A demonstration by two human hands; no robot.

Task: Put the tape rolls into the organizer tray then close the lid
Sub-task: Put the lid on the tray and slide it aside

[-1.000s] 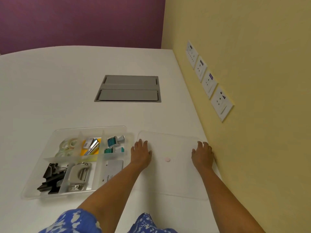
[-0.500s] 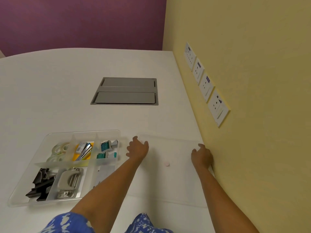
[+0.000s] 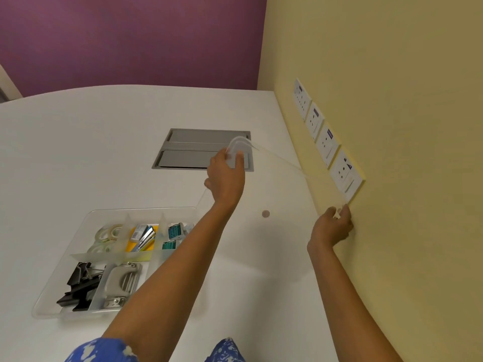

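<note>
The clear organizer tray (image 3: pixel 65 278) lies on the white table at lower left, uncovered. Clear tape rolls (image 3: pixel 108 232) lie in its far-left compartment. The transparent lid (image 3: pixel 277 199), with a small round pink sticker, is tilted up off the table to the right of the tray. My left hand (image 3: pixel 226 176) grips the lid's far-left corner, raised over the grey panel. My right hand (image 3: pixel 333 226) grips the lid's right edge close to the yellow wall.
The tray also holds black binder clips (image 3: pixel 78 286), a hole punch (image 3: pixel 122 280), staples and small boxes. A grey floor-box panel (image 3: pixel 188 150) is set into the table behind. Wall sockets (image 3: pixel 326 142) line the yellow wall at right.
Both hands went from resting on the flat lid to gripping its edges, and the lid has risen and tilted up off the table. The camera view shifted.
</note>
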